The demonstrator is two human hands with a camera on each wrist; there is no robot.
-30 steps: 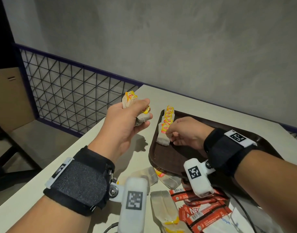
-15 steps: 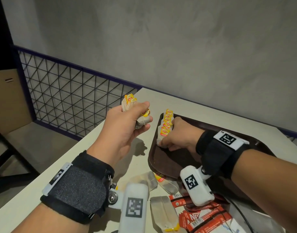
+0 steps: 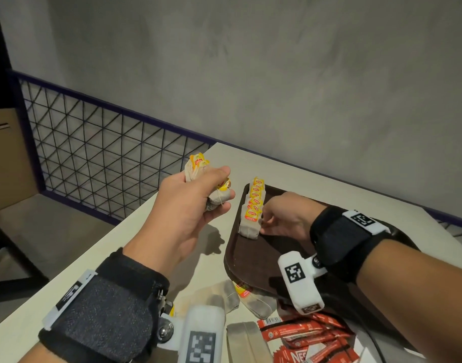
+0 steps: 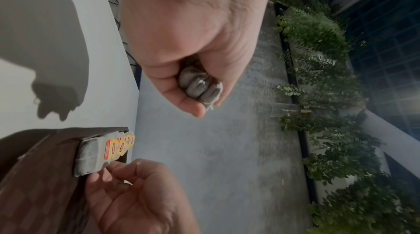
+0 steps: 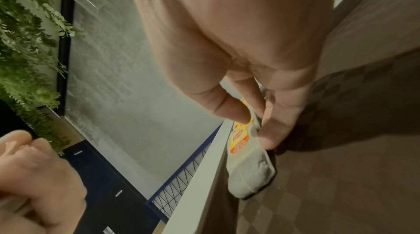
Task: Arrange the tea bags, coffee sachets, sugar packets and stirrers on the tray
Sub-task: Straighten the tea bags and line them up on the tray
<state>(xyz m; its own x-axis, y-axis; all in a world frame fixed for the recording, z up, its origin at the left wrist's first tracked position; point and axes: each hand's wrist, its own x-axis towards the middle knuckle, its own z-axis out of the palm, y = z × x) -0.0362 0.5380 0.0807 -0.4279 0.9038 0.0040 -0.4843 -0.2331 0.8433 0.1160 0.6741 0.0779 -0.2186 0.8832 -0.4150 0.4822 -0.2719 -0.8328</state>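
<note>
A brown tray lies on the white table. A row of tea bags with yellow tags stands along the tray's far left edge. My right hand is on the tray beside the row. Its thumb and fingers pinch the top of the nearest tea bag. My left hand is raised above the table left of the tray and grips a bunch of tea bags, whose grey ends show below the fist.
Loose tea bags and red coffee sachets lie on the table by the tray's near edge. A mesh railing runs past the table's left edge. A grey wall stands behind.
My right hand has shifted a little toward the row and now pinches the nearest tea bag. My left hand still holds its bunch in about the same place.
</note>
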